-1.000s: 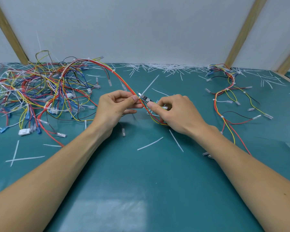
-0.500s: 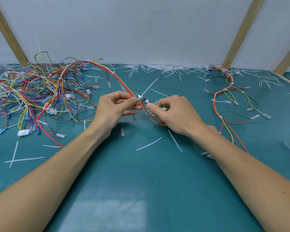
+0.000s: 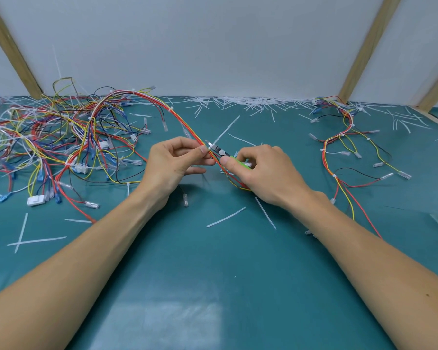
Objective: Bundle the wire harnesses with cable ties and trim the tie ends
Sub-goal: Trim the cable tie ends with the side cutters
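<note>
Teal mat point(image 3: 213, 286) w/ a big loose wire pile point(image 3: 61, 145) at far left, a tied harness point(image 3: 344, 152) snaking at far right, cut tie ends point(image 3: 225, 218) scattered all over. From the pile one harness point(image 3: 177, 117) arcs up and over, then runs down-right thru both hands at centre; its long axis there is diagonal, far-left to near-right, the near end passing under the right palm. Left hand point(image 3: 173, 164) pinches the harness betw. thumb and forefinger, other fingers curled. Right hand point(image 3: 266, 173) is clenched round a cutter point(image 3: 219, 151) w/ green handle, tip pointing up-left at the pinch point. A white tie tail point(image 3: 226, 130) sticks up-right from that spot, roughly across the harness axis. Cutter jaws sit right at the tail's root, just beside the left fingertips; whether they are closed on it is too small to tell. Likely step: trimming the tail. Right hand does the cut, left only steadies, and is close to the blades.
</note>
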